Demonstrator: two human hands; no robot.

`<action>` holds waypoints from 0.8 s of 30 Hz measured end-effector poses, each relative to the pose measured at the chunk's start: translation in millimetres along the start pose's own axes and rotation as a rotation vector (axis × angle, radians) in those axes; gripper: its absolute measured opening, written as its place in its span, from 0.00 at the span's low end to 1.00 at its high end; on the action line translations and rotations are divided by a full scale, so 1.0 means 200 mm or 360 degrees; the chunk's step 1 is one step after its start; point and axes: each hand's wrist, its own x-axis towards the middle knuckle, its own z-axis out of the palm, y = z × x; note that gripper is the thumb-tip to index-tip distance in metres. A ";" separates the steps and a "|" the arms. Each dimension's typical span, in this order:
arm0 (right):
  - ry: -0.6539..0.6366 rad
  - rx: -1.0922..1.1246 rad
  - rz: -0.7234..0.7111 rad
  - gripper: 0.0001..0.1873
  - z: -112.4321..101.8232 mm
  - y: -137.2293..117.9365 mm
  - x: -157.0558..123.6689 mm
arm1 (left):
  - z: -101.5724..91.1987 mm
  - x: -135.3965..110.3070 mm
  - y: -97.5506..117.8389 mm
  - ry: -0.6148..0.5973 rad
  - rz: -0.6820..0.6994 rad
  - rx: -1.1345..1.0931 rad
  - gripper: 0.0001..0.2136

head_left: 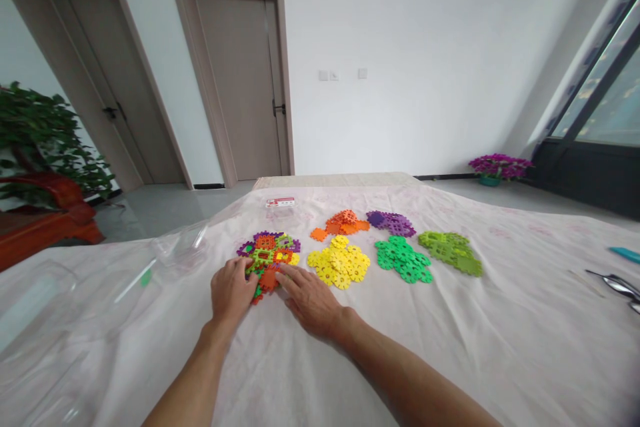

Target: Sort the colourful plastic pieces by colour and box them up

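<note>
A mixed pile of flat plastic interlocking pieces (269, 252) in purple, orange, green and yellow lies on the pale cloth (380, 347). My left hand (231, 290) rests at its near left edge, fingers curled onto the pieces. My right hand (311, 299) lies flat beside it with the fingers stretched out, the fingertips touching an orange piece (269, 279). To the right lie sorted heaps: yellow (340, 261), orange (343, 223), purple (391, 222), dark green (403, 258) and light green (451, 251).
A clear plastic bag (100, 300) lies on the left of the cloth. A small red and white card (280, 201) sits at the far edge. Scissors (620, 285) and a teal object (625, 254) lie at the right. A potted plant (45, 140) stands to the left.
</note>
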 end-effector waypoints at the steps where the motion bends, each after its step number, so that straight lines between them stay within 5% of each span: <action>1: 0.0017 0.0005 0.0001 0.30 0.00 0.00 0.01 | 0.00 -0.01 0.01 -0.0011 0.0030 0.0053 0.15; 11: 0.0056 -0.0135 0.0146 0.09 0.02 0.01 0.14 | 0.02 -0.01 0.01 -0.0088 0.0094 0.0005 0.16; 14: 0.0110 -0.0129 0.0153 0.10 0.02 0.02 0.13 | 0.02 -0.01 0.01 -0.0065 0.0110 -0.0052 0.16; 18: 0.0346 0.0113 0.0268 0.16 0.01 0.06 0.10 | 0.03 -0.01 -0.01 -0.0079 0.0037 -0.0129 0.14; 24: 0.0772 0.0744 0.0679 0.10 -0.04 0.21 0.12 | 0.05 0.00 -0.03 -0.0106 -0.0027 -0.0153 0.12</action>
